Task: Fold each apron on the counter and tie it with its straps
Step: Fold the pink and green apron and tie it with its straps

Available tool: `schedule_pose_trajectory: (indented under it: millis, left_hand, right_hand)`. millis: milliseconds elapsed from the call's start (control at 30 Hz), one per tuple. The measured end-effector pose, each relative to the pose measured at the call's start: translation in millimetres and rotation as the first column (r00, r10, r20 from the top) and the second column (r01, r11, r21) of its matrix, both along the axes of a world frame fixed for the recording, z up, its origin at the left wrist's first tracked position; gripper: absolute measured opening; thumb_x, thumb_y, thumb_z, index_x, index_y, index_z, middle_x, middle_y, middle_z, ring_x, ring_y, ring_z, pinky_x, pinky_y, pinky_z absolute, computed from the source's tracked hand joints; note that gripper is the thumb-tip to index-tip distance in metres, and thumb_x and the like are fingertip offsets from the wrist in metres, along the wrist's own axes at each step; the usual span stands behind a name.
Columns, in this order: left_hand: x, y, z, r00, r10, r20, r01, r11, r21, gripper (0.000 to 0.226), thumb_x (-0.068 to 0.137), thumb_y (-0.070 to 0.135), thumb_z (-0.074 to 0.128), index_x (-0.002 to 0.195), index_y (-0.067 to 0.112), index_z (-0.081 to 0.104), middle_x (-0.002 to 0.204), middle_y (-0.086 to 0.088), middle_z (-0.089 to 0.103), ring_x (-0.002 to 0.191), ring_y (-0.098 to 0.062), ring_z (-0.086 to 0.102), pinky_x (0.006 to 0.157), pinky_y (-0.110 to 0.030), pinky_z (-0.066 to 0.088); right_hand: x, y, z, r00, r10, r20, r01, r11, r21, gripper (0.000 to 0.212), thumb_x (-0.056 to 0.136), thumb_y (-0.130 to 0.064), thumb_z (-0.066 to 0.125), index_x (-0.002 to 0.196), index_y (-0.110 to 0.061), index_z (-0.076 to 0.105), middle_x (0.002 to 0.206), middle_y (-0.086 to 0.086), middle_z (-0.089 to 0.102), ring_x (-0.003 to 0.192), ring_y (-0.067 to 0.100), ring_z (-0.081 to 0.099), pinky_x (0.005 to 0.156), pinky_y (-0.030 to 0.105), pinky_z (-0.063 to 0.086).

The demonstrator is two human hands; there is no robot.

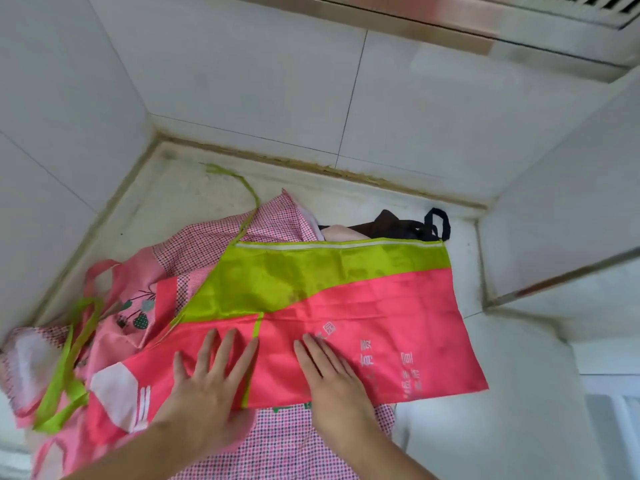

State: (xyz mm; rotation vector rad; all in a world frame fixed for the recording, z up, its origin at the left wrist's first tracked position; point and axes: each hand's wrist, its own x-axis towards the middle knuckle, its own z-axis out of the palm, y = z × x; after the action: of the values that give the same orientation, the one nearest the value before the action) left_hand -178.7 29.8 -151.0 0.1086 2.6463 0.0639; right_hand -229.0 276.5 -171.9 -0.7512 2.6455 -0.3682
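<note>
Right now we have both hands flat on the glossy pink-and-lime-green apron [346, 306], which lies spread across the middle of the frame on the pale stone counter [180, 202]. Our left hand [207, 379], low and left of centre, presses down with its fingers straight and spread, gripping nothing; our right hand [332, 375], just beside it, lies the same way with its fingers closer together. We judge the palms are there to smooth the slippery fabric and pin a fold line so it does not slide. One thin lime-green strap [242, 188] trails toward the upper left, well clear of the body, and a wider lime-green loop [65, 375] bunches at the lower left, both left free for tying later. Beneath and to the left lies a pink checked cotton apron [214, 244] with a strawberry print, waiting its turn, and a dark brown cloth with a black loop [401, 225] peeks out behind the top edge.
</note>
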Motion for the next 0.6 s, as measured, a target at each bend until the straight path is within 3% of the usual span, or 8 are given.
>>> schedule_pose_trajectory:
  millis: [100, 167, 233, 300, 367, 467, 533, 600]
  left_hand:
    - [-6, -7, -13, 0.998, 0.055, 0.025, -0.053, 0.994, -0.098, 0.099, 0.079, 0.027, 0.07, 0.165, 0.02, 0.021, 0.165, -0.021, 0.034, 0.143, -0.055, 0.041, 0.087, -0.085, 0.041]
    - [-6, -22, -18, 0.999, 0.049, 0.01, -0.048, 0.991, -0.125, 0.103, 0.071, 0.016, 0.08, 0.161, 0.014, 0.031, 0.163, -0.021, 0.039, 0.14, -0.053, 0.046, 0.08, -0.087, 0.042]
    - [1, -41, -23, 1.0, -0.009, 0.016, 0.011, 0.986, -0.166, 0.11, 0.053, 0.004, 0.09, 0.152, 0.01, 0.044, 0.151, -0.021, 0.052, 0.131, -0.049, 0.052, 0.067, -0.084, 0.045]
    - [9, -59, -30, 0.998, -0.051, -0.03, 0.043, 0.977, -0.208, 0.111, 0.049, -0.004, 0.089, 0.15, 0.008, 0.044, 0.148, -0.021, 0.056, 0.131, -0.044, 0.046, 0.067, -0.082, 0.045]
    - [12, -72, -25, 0.993, -0.086, -0.075, 0.068, 0.973, -0.22, 0.113, 0.049, -0.008, 0.088, 0.151, 0.008, 0.043, 0.147, -0.019, 0.057, 0.131, -0.043, 0.049, 0.071, -0.08, 0.048]
    - [12, -85, -18, 0.993, -0.098, -0.061, 0.08, 0.967, -0.242, 0.11, 0.049, -0.005, 0.09, 0.149, 0.008, 0.049, 0.144, -0.017, 0.062, 0.125, -0.043, 0.062, 0.077, -0.072, 0.054]
    - [14, -96, -15, 0.994, -0.1, -0.036, 0.087, 0.959, -0.269, 0.106, 0.05, 0.001, 0.09, 0.15, 0.005, 0.052, 0.141, -0.017, 0.065, 0.122, -0.043, 0.066, 0.08, -0.068, 0.058]
    - [16, -100, -1, 0.989, -0.127, -0.076, 0.105, 0.964, -0.244, 0.098, 0.07, 0.004, 0.073, 0.158, 0.01, 0.032, 0.155, -0.015, 0.053, 0.138, -0.042, 0.055, 0.097, -0.063, 0.053]
  right_hand:
    - [-8, 39, -3, 0.995, -0.023, -0.098, 0.034, 0.992, 0.118, 0.093, 0.067, -0.004, 0.045, 0.159, -0.021, 0.043, 0.166, -0.004, 0.039, 0.148, 0.017, 0.042, 0.124, 0.037, 0.03]
    - [-11, 75, -7, 0.986, -0.093, -0.141, 0.122, 0.97, 0.212, 0.089, 0.066, -0.001, 0.032, 0.152, -0.016, 0.053, 0.159, -0.001, 0.049, 0.141, 0.02, 0.052, 0.122, 0.039, 0.022]
    - [-15, 115, -7, 0.972, -0.169, -0.165, 0.212, 0.93, 0.299, 0.087, 0.063, 0.003, 0.045, 0.148, -0.011, 0.057, 0.154, 0.005, 0.055, 0.134, 0.026, 0.06, 0.119, 0.042, 0.034]
    - [-18, 151, -3, 0.961, -0.244, -0.132, 0.277, 0.877, 0.392, 0.089, 0.056, 0.01, 0.057, 0.144, -0.003, 0.059, 0.149, 0.012, 0.059, 0.127, 0.034, 0.065, 0.102, 0.049, 0.054]
    - [-17, 174, 4, 0.948, -0.302, -0.104, 0.316, 0.839, 0.444, 0.082, 0.06, 0.009, 0.06, 0.142, 0.0, 0.06, 0.143, 0.016, 0.064, 0.122, 0.037, 0.067, 0.093, 0.052, 0.059]
    - [-15, 181, 20, 0.936, -0.344, -0.079, 0.34, 0.818, 0.463, 0.085, 0.053, 0.009, 0.076, 0.137, -0.003, 0.066, 0.135, 0.013, 0.069, 0.12, 0.034, 0.07, 0.094, 0.052, 0.059]
    - [-7, 179, 26, 0.946, -0.314, -0.079, 0.315, 0.835, 0.452, 0.091, 0.049, 0.009, 0.077, 0.137, -0.009, 0.068, 0.136, 0.007, 0.069, 0.121, 0.03, 0.069, 0.097, 0.05, 0.059]
    - [11, 176, 23, 0.957, -0.29, -0.031, 0.271, 0.844, 0.463, 0.094, 0.047, 0.008, 0.077, 0.138, -0.013, 0.067, 0.137, 0.004, 0.069, 0.12, 0.029, 0.069, 0.095, 0.048, 0.06]
